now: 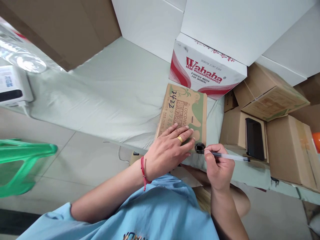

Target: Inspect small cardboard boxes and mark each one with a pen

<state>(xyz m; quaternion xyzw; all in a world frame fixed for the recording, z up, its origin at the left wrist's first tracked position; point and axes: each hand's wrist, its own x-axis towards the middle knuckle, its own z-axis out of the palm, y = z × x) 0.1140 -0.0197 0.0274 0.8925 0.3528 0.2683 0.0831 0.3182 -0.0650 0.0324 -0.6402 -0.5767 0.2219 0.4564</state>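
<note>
A brown cardboard box (pixel 197 110) with green palm prints, the word COCONU and the handwritten number 2422 lies in front of me on the cloth-covered table. My left hand (pixel 167 150) rests flat on its near part, fingers stretched out, a gold ring on one finger. Pinched in my right hand (pixel 219 166) is a clear-barrelled pen (pixel 232 157), its point end toward the box's near right corner. At that corner sits a round black patch (pixel 199 147) with a dark middle; whether it is ink or an object, I cannot tell.
A white and red Wahaha water carton (pixel 207 70) stands behind the box. To the right are several brown cartons (pixel 287 143), one with a black phone (pixel 254 138) on it. A white device (pixel 15 85) lies far left, near a green plastic stool (pixel 22 166).
</note>
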